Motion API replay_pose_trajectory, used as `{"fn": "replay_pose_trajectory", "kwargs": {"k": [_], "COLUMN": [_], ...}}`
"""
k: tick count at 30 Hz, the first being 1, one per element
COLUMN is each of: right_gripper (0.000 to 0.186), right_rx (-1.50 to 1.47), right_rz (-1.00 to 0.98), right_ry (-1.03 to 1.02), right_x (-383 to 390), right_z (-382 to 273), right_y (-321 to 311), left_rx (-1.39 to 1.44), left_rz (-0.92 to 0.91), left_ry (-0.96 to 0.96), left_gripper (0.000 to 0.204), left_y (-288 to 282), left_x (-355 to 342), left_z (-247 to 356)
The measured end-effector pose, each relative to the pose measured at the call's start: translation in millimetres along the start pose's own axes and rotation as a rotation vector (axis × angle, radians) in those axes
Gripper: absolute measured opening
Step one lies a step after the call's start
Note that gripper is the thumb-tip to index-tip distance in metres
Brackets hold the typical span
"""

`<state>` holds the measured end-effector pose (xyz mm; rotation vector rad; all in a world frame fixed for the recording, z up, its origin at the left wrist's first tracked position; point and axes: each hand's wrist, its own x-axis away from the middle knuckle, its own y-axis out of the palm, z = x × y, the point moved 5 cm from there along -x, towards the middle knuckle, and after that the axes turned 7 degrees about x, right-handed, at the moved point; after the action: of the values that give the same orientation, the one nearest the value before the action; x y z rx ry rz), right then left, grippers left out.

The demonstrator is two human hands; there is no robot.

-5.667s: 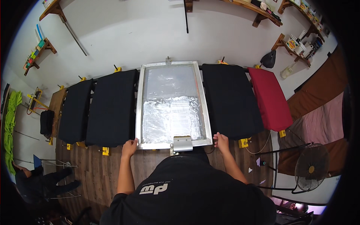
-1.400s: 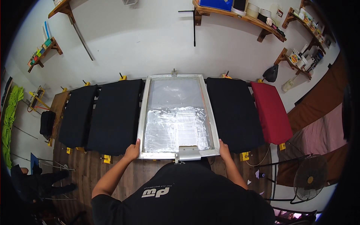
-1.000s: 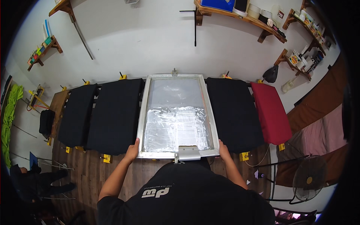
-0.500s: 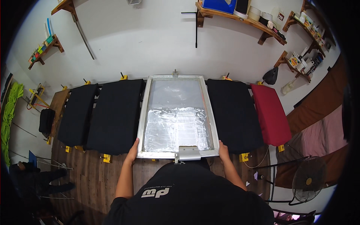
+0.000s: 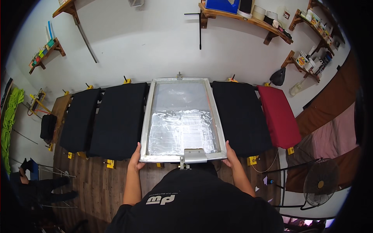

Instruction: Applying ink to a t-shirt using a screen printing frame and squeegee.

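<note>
Head view: a framed screen sits in the middle of the row, its near edge just in front of the person's body. The left hand is at its near left corner, thumb along the outer side and fingers curled toward the underside; the right hand grips the near right corner likewise. Both are partly closed on the rim. The rim looks like metal, so it should feel stiff, perhaps smooth and a little slippery; the thin sheet inside is probably the fragile part. Its weight cannot be told. The side rails seem the best place to hold, clear of the metal plate on the near edge. Cloth-covered boards flank it: black board on the left, black board and red board on the right. Around them are a wooden floor, a white wall, a shelf and a fan.
</note>
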<state>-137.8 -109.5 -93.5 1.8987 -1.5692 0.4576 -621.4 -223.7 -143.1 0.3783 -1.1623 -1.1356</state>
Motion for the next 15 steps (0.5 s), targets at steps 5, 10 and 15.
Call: {"fn": "replay_pose_trajectory", "kwargs": {"k": [5,10,15], "right_gripper": [0.077,0.078,0.079], "right_rx": [0.105,0.125,0.114], "right_rz": [0.029,0.056,0.042], "right_ry": [-0.006,-0.016,-0.049], "right_x": [2,-1,-10], "right_z": [1,5,16], "right_y": [-1,3,4], "left_rx": [0.059,0.042,0.020], "left_rz": [-0.018,-0.021,0.032], "left_ry": [0.023,-0.010,-0.004], "left_gripper": [0.066,0.068,0.067], "left_y": [-10,-6,-21], "left_x": [-4,-7,-14], "left_z": [-4,-3,-8]}}
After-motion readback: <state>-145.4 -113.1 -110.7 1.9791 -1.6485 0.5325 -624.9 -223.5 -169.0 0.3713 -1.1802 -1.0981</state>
